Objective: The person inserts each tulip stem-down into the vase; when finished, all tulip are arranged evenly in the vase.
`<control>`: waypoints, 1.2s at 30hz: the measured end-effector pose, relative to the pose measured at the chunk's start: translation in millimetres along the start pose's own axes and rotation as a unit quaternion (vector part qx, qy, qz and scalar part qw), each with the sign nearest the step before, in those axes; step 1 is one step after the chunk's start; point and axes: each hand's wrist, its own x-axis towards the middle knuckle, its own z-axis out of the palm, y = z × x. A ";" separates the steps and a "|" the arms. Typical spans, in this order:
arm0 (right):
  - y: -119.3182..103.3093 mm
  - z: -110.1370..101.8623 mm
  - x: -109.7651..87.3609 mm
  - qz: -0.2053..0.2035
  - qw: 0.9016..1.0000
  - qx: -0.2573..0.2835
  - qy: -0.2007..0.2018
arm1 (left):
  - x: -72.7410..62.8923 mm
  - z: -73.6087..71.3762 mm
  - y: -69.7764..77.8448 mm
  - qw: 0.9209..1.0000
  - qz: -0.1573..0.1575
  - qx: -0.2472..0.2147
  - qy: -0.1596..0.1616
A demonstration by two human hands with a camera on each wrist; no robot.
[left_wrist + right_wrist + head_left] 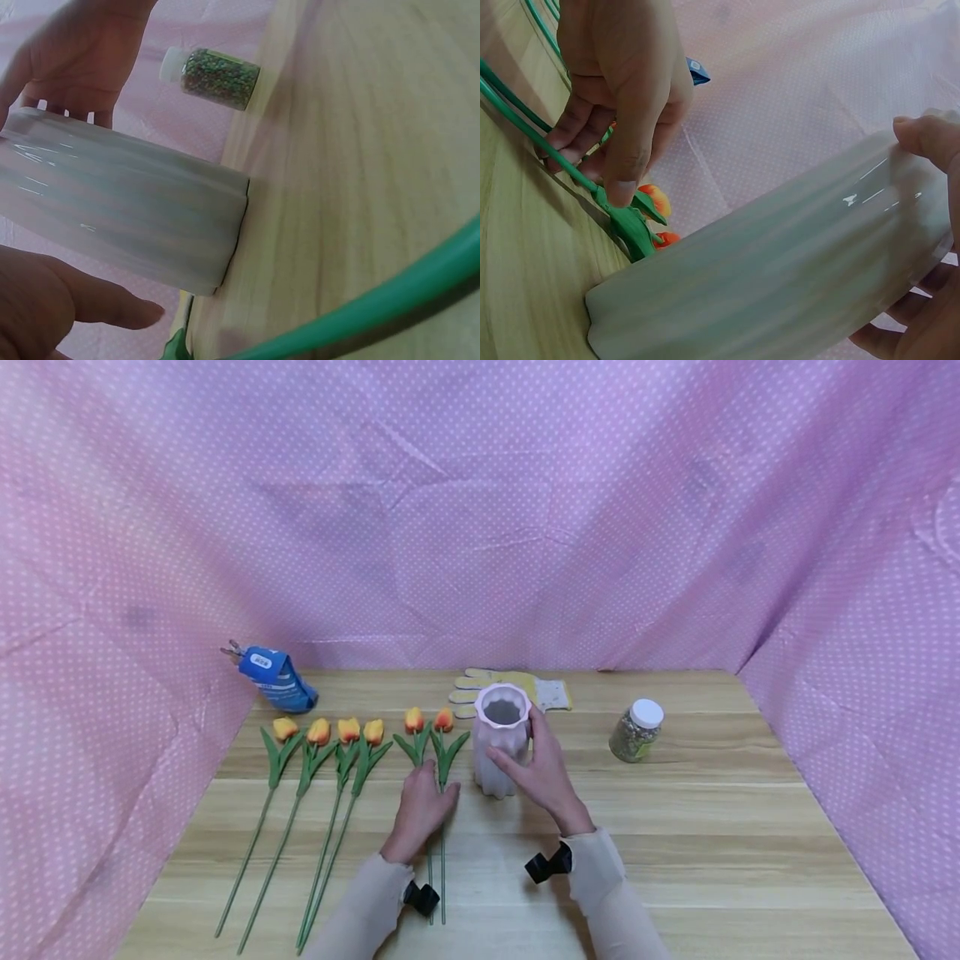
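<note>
A pale ribbed vase (501, 752) stands upright on the wooden table, its scalloped mouth facing up. My right hand (543, 768) grips it near the rim from the right, thumb in front and fingers behind. Left of the vase, my left hand (423, 802) is over the stems of two orange tulips (444, 752). Its thumb is spread from the fingers, and in the right wrist view the fingers (577, 135) reach down by the green stem (532, 135). Whether they touch the stem is unclear.
Several yellow-orange tulips (318, 735) lie in a row on the left. A blue pouch (277, 681) stands at the back left. Behind the vase lies a yellow-and-white glove (551, 693). A white-lidded jar of small granules (632, 739) stands on the right.
</note>
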 end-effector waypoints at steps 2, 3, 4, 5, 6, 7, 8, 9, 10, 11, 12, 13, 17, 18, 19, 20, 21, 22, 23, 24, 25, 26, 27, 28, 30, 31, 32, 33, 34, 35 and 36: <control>-0.3 0.2 0.2 0.003 1.000 -0.001 0.000 | 0.7 -0.3 0.6 1.000 -0.003 0.003 -0.001; -0.4 0.2 0.3 0.005 1.000 -0.003 0.000 | 1.2 -0.6 0.8 1.000 -0.008 0.002 -0.003; -0.6 0.3 0.4 0.006 1.000 -0.003 0.000 | 1.8 -0.8 0.9 1.000 -0.013 0.002 -0.008; -0.7 0.3 0.4 0.007 1.000 -0.004 0.000 | 2.4 -0.8 0.8 1.000 -0.018 0.002 -0.013; -0.8 0.3 0.4 0.007 1.000 -0.004 0.000 | 3.0 -0.9 0.8 1.000 -0.024 0.001 -0.019; -1.0 0.3 0.4 0.007 1.000 -0.004 0.001 | 3.5 -1.0 0.7 0.999 -0.028 0.000 -0.022; -1.2 0.3 0.4 0.006 1.000 -0.004 0.001 | 4.1 -1.1 0.6 0.999 -0.031 -0.001 -0.026; -1.5 0.3 0.3 0.005 1.000 -0.004 0.001 | 4.7 -1.6 0.5 0.999 -0.030 0.001 -0.029; -1.8 0.3 0.2 0.004 1.000 -0.004 0.000 | 5.1 -1.8 0.3 0.999 -0.029 0.002 -0.031; -2.1 0.3 0.1 0.003 1.000 -0.003 0.001 | 5.3 -2.1 0.1 0.999 -0.028 0.001 -0.032; -2.4 0.3 0.0 0.002 1.000 -0.003 0.001 | 5.3 -2.4 -0.1 0.999 -0.026 0.001 -0.032; -2.7 0.3 -0.1 0.002 1.000 -0.004 0.001 | 5.3 -2.8 -0.3 0.999 -0.022 0.002 -0.032; -2.7 0.0 0.2 0.008 1.000 -0.005 -0.002 | 4.6 -4.3 -1.4 0.999 -0.016 -0.009 -0.033; -2.4 -0.1 0.4 0.010 1.000 -0.004 -0.003 | 4.5 -4.7 -1.9 0.999 -0.015 -0.011 -0.034; -2.1 -0.2 0.5 0.012 1.000 -0.003 -0.004 | 4.6 -5.2 -2.4 0.999 -0.016 -0.015 -0.037; -1.7 -0.3 0.7 0.013 1.000 -0.002 -0.005 | 4.8 -5.6 -3.0 0.999 -0.018 -0.019 -0.040; -1.3 -0.3 0.7 0.014 1.000 -0.001 -0.005 | 5.2 -5.8 -3.6 0.999 -0.019 -0.023 -0.042; -1.4 -0.5 0.7 0.014 1.000 0.000 -0.005 | 5.6 -6.4 -4.2 0.998 -0.024 -0.028 -0.047; -1.0 -0.5 0.7 0.013 1.000 0.000 -0.005 | 6.2 -6.7 -4.9 0.998 -0.026 -0.031 -0.049; -0.8 -0.5 0.7 0.013 1.000 -0.001 -0.004 | 6.4 -7.3 -5.3 0.998 -0.029 -0.036 -0.052; -0.7 -0.5 0.6 0.012 1.000 -0.003 -0.003 | 6.7 -8.0 -5.3 0.997 -0.032 -0.040 -0.054; -0.7 -0.5 0.5 0.013 1.000 -0.004 -0.002 | 6.9 -8.7 -5.4 0.997 -0.034 -0.045 -0.055; -0.8 -0.6 0.5 0.013 1.000 -0.006 -0.001 | 7.1 -9.3 -5.7 0.997 -0.035 -0.049 -0.057; -0.9 -0.6 0.4 0.013 1.000 -0.008 0.000 | 7.0 -10.3 -5.6 0.996 -0.036 -0.054 -0.059; -1.1 -0.5 0.3 0.013 1.000 -0.010 0.001 | 6.8 -11.8 -5.6 0.995 -0.038 -0.063 -0.061; -1.1 -0.4 0.2 0.012 1.000 -0.011 0.001 | 6.8 -12.3 -6.1 0.995 -0.036 -0.068 -0.060; -1.2 -0.3 0.2 0.010 1.000 -0.012 0.002 | 7.0 -12.7 -6.6 0.995 -0.036 -0.075 -0.061; -1.2 -0.2 0.2 0.008 1.000 -0.012 0.002 | 6.9 -13.2 -7.0 0.994 -0.035 -0.082 -0.060; -1.7 -0.2 0.1 0.006 1.000 -0.011 0.003 | 6.7 -13.7 -7.5 0.994 -0.029 -0.090 -0.059; -1.7 -0.2 0.1 0.004 1.000 -0.011 0.003 | 6.6 -14.2 -8.0 0.993 -0.024 -0.098 -0.056; -1.8 -0.2 0.1 0.002 1.000 -0.011 0.004 | 6.7 -14.6 -8.9 0.993 -0.018 -0.105 -0.053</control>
